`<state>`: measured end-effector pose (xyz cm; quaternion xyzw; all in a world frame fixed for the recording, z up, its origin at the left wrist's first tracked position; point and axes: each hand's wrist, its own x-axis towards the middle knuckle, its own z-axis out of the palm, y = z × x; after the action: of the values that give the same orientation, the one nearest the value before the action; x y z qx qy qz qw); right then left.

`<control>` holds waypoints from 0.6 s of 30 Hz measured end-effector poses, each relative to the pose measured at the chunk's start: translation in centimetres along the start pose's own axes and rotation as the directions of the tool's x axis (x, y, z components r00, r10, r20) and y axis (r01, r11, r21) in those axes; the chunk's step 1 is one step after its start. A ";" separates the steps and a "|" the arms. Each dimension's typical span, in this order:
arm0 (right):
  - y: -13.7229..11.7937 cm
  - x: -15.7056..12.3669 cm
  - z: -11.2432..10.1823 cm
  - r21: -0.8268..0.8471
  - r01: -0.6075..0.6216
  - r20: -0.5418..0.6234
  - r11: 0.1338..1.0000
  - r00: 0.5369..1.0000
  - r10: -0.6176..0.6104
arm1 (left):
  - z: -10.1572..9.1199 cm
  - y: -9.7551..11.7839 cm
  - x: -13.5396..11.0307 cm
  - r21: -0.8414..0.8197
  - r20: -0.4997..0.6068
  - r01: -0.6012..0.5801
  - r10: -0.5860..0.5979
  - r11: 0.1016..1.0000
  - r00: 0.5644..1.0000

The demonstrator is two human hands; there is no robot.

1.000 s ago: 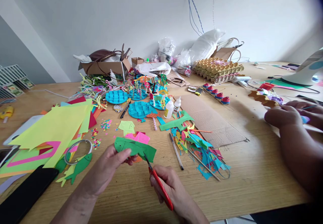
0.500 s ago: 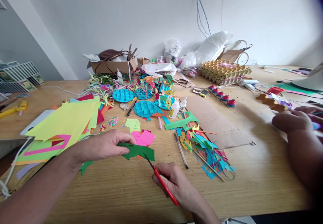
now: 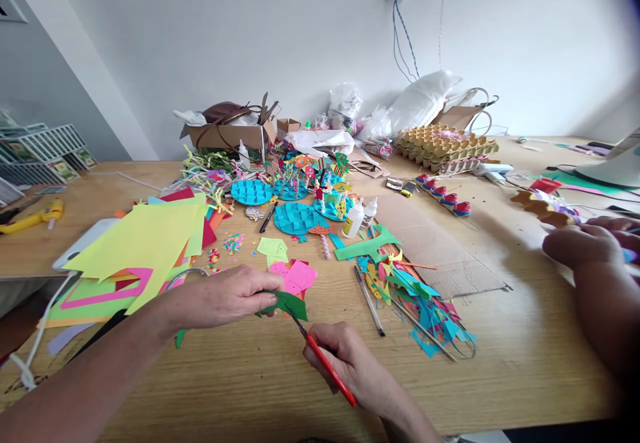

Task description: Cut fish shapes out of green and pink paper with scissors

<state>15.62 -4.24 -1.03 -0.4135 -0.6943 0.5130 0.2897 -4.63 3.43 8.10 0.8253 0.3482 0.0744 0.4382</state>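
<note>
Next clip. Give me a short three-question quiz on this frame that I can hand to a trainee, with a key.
1. True or false: the left hand pinches a piece of green paper.
2. What does the right hand hold? A. scissors with red handles; B. a pencil; C. a glue bottle.
3. Fill in: the large sheet lying on top of the papers to the left of the left hand is ___ in colour.
Key: 1 true; 2 A; 3 yellow.
</note>
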 end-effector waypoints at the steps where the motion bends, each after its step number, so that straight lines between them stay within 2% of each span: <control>1: -0.1 0.1 0.0 0.009 0.002 0.002 1.000 1.000 -0.002 | 0.0 -0.2 0.0 -0.019 -0.002 -0.003 0.003 1.000 1.000; 6: -0.1 0.4 0.6 0.110 -0.022 0.014 0.994 1.000 0.020 | 0.5 -0.7 -0.1 -0.187 0.018 0.136 -0.135 0.973 0.991; 9: 0.3 0.6 1.1 0.200 -0.044 -0.004 0.979 0.999 0.046 | 1.4 -1.2 -0.4 -0.327 -0.014 0.119 -0.131 0.937 0.991; 12: 0.5 0.8 1.6 0.255 -0.044 -0.028 0.966 0.998 0.053 | 2.3 -1.8 -0.7 -0.338 -0.116 0.078 -0.124 0.938 0.985; 18: 0.5 1.2 2.9 0.424 -0.029 -0.079 0.905 0.994 0.069 | 4.5 -2.3 -0.6 -0.415 -0.296 0.046 -0.183 0.909 0.937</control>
<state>12.76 -4.55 -2.46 -0.3816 -0.5419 0.6386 0.3910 -4.34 0.84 3.71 0.6715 0.4419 0.2546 0.5375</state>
